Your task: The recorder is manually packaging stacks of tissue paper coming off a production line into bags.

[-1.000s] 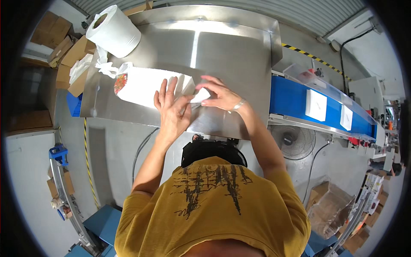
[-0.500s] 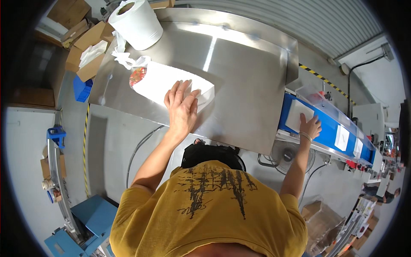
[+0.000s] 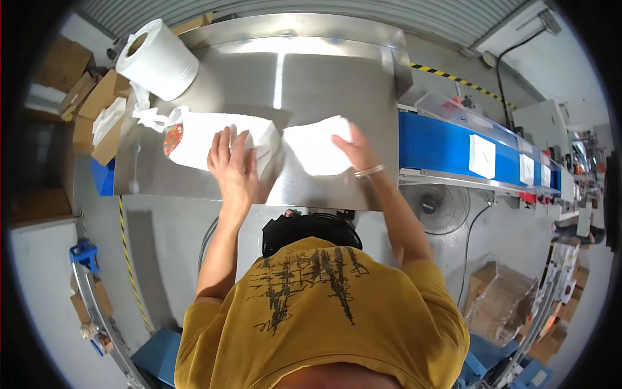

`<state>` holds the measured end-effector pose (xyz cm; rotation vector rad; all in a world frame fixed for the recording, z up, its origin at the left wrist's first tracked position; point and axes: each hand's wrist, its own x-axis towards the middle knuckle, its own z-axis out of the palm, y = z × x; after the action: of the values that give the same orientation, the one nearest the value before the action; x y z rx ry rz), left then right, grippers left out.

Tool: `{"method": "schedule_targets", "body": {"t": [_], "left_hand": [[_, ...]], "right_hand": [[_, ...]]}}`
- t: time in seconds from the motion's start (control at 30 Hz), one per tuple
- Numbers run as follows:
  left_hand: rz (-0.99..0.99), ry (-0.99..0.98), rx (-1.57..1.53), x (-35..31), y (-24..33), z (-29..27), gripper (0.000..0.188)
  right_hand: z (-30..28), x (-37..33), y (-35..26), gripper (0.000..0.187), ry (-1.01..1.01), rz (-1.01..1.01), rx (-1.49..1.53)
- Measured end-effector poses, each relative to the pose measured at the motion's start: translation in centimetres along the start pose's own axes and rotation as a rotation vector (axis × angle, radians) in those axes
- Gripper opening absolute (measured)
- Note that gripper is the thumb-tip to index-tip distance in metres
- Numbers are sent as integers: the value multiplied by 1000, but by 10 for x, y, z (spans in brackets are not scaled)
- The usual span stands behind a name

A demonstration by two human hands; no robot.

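Observation:
A long white bundle [image 3: 201, 126] lies on the steel table [image 3: 337, 71], wrapped in thin plastic that is twisted at its left end. A round red patterned patch [image 3: 173, 141] shows at that end. My left hand [image 3: 232, 162] rests over the bundle's right part, fingers slightly apart and lying on top. Just right of the bundle, my right hand [image 3: 358, 150] pinches the edge of a flat, squarish white packet [image 3: 317, 146], thumb on its upper face. The fingers beneath the packet are hidden.
On the right, a blue conveyor belt [image 3: 431, 139] adjoins the table and carries several white packets [image 3: 481, 156]. A large white roll [image 3: 159, 61] stands at the table's back left, with an open cardboard box [image 3: 97, 126] beyond the left edge. A floor fan [image 3: 434, 207] is below the belt.
My right hand has moved left from the conveyor to above the table, bringing the white packet with it. My left hand stays on the bundle. The whole view has turned slightly.

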<state>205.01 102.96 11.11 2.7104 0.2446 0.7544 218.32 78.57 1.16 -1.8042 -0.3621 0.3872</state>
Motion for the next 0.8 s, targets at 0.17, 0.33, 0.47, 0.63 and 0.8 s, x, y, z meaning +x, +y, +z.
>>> {"method": "schedule_targets", "body": {"t": [0.17,0.33,0.47,0.63,0.8], "left_hand": [[9,42,-13,-1,-4,4,30],[24,55,-16,-5,0,4,29],[39,16,-67,-5,4,-1,27],[110,-61,-124,0,7,-11,27],[12,5,-90,3,-8,-4,33]], "right_hand": [[-164,-20,106,43,370,153,-783],[-174,-37,15,57,841,312,-1045],[-94,-10,-12,60,374,-406,-806],[44,26,-73,57,-376,-406,-261],[33,14,-37,34,-187,-441,-157]]}}
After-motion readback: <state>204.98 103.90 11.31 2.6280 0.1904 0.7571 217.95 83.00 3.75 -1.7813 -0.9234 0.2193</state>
